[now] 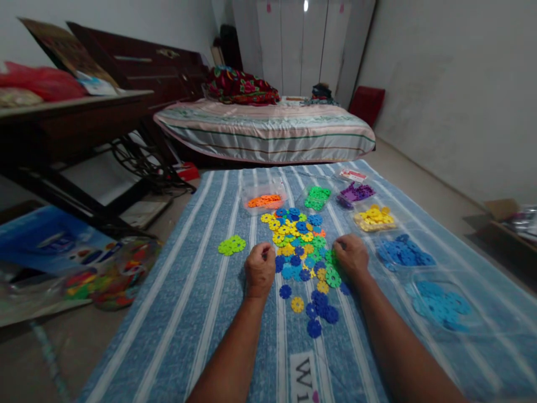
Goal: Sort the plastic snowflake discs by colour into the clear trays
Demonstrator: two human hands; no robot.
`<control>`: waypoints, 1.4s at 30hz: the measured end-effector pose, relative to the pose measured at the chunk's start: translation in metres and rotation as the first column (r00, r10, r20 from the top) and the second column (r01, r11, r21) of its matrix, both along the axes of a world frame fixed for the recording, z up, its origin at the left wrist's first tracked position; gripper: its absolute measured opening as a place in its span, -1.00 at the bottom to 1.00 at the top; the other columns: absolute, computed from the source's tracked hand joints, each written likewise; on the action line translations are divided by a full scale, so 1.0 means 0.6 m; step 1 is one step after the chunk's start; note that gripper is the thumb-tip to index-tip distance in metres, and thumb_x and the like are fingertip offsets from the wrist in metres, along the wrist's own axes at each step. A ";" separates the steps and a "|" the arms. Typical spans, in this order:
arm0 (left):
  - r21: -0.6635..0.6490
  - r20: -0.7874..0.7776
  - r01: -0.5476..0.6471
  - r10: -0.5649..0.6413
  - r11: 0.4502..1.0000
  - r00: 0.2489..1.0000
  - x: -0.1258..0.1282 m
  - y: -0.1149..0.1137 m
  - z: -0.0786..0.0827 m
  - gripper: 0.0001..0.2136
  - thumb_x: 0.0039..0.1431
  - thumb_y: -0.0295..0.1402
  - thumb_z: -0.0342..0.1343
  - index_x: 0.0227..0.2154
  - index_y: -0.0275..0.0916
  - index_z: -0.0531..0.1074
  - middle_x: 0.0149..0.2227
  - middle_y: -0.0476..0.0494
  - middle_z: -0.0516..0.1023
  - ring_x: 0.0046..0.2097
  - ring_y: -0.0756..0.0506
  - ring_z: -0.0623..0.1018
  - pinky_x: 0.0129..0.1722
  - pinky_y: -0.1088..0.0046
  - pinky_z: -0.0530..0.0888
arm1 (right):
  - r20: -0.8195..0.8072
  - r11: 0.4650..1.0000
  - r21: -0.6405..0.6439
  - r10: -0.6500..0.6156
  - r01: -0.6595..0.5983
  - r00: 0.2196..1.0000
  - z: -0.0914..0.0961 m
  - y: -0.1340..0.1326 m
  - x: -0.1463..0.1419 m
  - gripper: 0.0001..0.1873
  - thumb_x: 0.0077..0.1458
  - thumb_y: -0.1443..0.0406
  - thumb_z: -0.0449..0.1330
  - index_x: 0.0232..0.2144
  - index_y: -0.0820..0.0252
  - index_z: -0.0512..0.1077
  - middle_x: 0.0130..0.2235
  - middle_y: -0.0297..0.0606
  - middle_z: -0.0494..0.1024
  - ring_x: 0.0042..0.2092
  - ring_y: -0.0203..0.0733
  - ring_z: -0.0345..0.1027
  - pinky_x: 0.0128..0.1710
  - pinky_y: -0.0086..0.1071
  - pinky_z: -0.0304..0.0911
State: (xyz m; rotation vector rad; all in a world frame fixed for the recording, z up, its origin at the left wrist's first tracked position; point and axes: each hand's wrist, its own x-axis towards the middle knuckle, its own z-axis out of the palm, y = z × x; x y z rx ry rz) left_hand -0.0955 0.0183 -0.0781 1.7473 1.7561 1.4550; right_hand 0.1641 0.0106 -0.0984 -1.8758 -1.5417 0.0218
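Observation:
A mixed pile of snowflake-shaped plastic discs [296, 238] in yellow, blue, green and orange lies on the striped cloth. My left hand [260, 270] is curled into a fist at the pile's left edge, beside some blue discs. At the right edge, my right hand [352, 256] is closed with its fingertips by the green discs [333, 276]. Whatever either hand may hold is hidden by the fingers. Several dark blue discs [321, 305] and a yellow disc [297, 304] lie nearer to me. Left of my left hand is a small group of lime-green discs [231, 245].
Clear plastic tubs hold sorted discs: orange [264, 202], green [318, 197], purple [356, 192], yellow [375, 218], blue [405, 252] and light blue [442, 305]. A bed [268, 131] stands beyond the striped cloth [176, 313]. A sewing-machine table [75, 106] is at left.

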 end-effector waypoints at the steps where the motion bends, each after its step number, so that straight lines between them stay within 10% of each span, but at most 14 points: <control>1: 0.015 -0.029 0.010 -0.010 1.000 1.000 0.000 -0.001 -0.002 -0.89 0.11 -0.34 0.07 -0.40 -0.18 0.48 -0.38 -0.06 0.58 -0.31 -0.06 0.59 -0.26 0.46 0.52 | 0.015 1.000 0.002 0.014 -0.014 1.000 0.000 -0.001 -0.001 -0.77 0.08 0.25 0.09 -0.45 0.17 0.53 -0.34 -0.24 0.49 -0.25 -0.15 0.28 -0.24 -0.32 0.07; 22: 0.112 -0.373 0.318 -0.257 0.941 0.892 0.023 -0.023 -0.009 -0.85 0.20 -0.50 0.05 -0.22 -0.24 0.48 -0.19 -0.22 0.61 -0.13 -0.14 0.58 -0.07 0.29 0.55 | 0.098 0.995 -0.002 0.101 -0.102 0.990 0.003 -0.010 -0.007 -0.74 0.13 0.24 0.06 -0.44 0.18 0.52 -0.35 -0.23 0.45 -0.27 -0.16 0.26 -0.23 -0.31 0.07; 42: -0.045 -0.235 0.378 -0.378 0.925 0.896 0.034 -0.033 0.000 -0.79 0.15 -0.50 0.06 -0.18 -0.18 0.48 -0.30 -0.07 0.57 -0.29 -0.04 0.55 -0.22 0.48 0.50 | 0.115 0.993 -0.039 0.116 -0.113 0.987 0.002 -0.013 -0.003 -0.72 0.14 0.21 0.07 -0.42 0.17 0.54 -0.31 -0.20 0.47 -0.23 -0.14 0.27 -0.19 -0.29 0.10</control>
